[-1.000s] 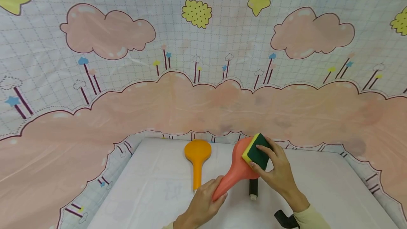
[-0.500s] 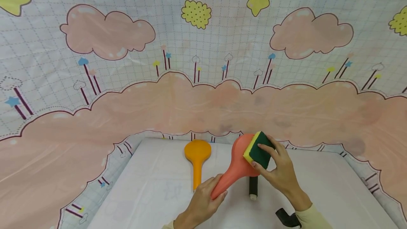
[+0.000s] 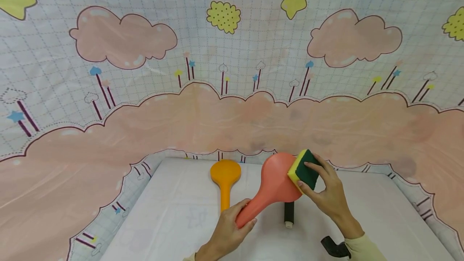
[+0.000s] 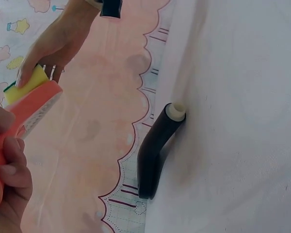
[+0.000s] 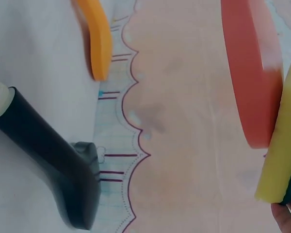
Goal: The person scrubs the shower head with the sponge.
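My left hand (image 3: pixel 226 233) grips the handle of a salmon-coloured paddle-shaped brush (image 3: pixel 270 188) and holds it tilted above the white table (image 3: pixel 174 228). With my right hand (image 3: pixel 326 198) I pinch a yellow and green sponge (image 3: pixel 305 170) against the right edge of the paddle's round head. The left wrist view shows the sponge (image 4: pixel 26 85) lying on the salmon head (image 4: pixel 31 109), and the fingers (image 4: pixel 12 167) wrapped round the handle. Seen from the right wrist, the sponge's yellow side (image 5: pixel 281 150) meets the salmon head (image 5: pixel 252 73).
An orange paddle of the same shape (image 3: pixel 225 182) lies on the table to the left. A black-handled tool (image 3: pixel 288 214) lies under the salmon paddle, by the table's far edge (image 4: pixel 155 155). A cloud-patterned cloth (image 3: pixel 232 104) hangs behind.
My right hand has slid the sponge to the right, from the middle of the salmon head to its right edge. The left hand has drawn the handle slightly lower and left.
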Motion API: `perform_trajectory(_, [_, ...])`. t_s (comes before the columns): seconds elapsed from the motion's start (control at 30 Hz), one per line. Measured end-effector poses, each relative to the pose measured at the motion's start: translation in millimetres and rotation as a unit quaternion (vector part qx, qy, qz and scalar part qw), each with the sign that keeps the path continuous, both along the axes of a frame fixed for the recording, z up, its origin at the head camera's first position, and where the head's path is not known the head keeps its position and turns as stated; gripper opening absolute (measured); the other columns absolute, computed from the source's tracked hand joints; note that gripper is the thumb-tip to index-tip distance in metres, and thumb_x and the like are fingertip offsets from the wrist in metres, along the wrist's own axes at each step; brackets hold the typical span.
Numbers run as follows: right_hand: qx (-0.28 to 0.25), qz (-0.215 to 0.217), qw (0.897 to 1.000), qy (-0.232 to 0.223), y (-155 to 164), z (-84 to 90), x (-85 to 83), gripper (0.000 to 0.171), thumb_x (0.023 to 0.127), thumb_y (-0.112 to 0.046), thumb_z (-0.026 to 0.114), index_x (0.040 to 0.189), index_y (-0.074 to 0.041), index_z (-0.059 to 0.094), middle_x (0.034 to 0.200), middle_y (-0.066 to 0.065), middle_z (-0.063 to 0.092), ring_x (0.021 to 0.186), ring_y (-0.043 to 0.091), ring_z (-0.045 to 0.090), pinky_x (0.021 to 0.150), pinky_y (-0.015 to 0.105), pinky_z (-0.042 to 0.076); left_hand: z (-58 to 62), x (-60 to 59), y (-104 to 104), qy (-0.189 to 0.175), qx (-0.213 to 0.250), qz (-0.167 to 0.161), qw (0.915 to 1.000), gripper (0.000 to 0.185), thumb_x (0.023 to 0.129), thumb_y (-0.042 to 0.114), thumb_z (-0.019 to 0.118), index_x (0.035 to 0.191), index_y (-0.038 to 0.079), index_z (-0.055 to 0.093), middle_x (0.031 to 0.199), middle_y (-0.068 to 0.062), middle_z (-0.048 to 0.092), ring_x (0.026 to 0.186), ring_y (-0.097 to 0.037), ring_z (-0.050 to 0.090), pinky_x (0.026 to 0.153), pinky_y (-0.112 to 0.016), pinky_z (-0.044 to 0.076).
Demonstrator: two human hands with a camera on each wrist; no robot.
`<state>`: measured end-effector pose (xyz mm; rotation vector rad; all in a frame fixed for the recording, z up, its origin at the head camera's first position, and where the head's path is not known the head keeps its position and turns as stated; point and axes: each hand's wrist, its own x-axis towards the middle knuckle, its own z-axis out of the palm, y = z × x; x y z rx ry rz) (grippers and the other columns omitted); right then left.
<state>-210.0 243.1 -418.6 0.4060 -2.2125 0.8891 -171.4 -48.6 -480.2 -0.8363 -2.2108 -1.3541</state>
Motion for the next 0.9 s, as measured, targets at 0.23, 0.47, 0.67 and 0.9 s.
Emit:
perform_trajectory(0.23, [-0.013, -0.001, 1.0, -0.008, 4.6, -4.1, 2.1, 0.053, 0.072, -0.009, 0.082, 0.122, -0.008, 0.065, 0.147, 0.017, 0.047, 0.127, 0.042, 0.048, 0.089, -0.004, 0.03, 2.8, 0.2, -0.6, -0.09, 0.016, -0.01, 0.9957, 0.041, 0.089, 0.021, 0.072, 0.126, 0.011, 0.06, 0.099, -0.002, 0.069, 0.078, -0.004, 0.053, 0.069, -0.021, 0.047])
perform_trajectory(0.47, [-0.022, -0.011, 1.0, -0.016, 3.6, -6.7, 4.9, 0.053, 0.072, -0.011, 0.083, 0.122, -0.007, 0.065, 0.147, 0.016, 0.047, 0.127, 0.041, 0.048, 0.089, -0.004, 0.029, 4.8, -1.4, -1.0, -0.136, 0.036, -0.017, 0.9899, 0.043, 0.09, 0.024, 0.071, 0.129, 0.01, 0.058, 0.102, -0.004, 0.07, 0.082, -0.005, 0.055, 0.073, -0.022, 0.047])
perform_trajectory(0.67, [-0.024, -0.004, 1.0, 0.009, -3.0, -11.3, 8.6, 0.056, 0.069, -0.011, 0.084, 0.122, -0.01, 0.066, 0.148, 0.015, 0.047, 0.13, 0.03, 0.045, 0.09, -0.003, 0.032, 3.3, -3.2, 2.5, -0.158, 0.057, -0.019, 0.9856, 0.044, 0.089, 0.02, 0.072, 0.128, 0.007, 0.058, 0.1, -0.008, 0.071, 0.08, -0.004, 0.057, 0.071, -0.021, 0.047])
perform_trajectory(0.9, [-0.005, 0.016, 0.999, 0.047, -12.2, -12.3, 13.3, 0.062, 0.063, -0.01, 0.086, 0.121, -0.011, 0.067, 0.148, 0.019, 0.044, 0.136, 0.017, 0.038, 0.097, 0.002, 0.031, 6.5, -3.9, 6.5, -0.227, 0.101, -0.03, 0.9682, 0.046, 0.09, 0.019, 0.07, 0.131, 0.006, 0.056, 0.101, -0.013, 0.069, 0.08, -0.006, 0.058, 0.072, -0.022, 0.048])
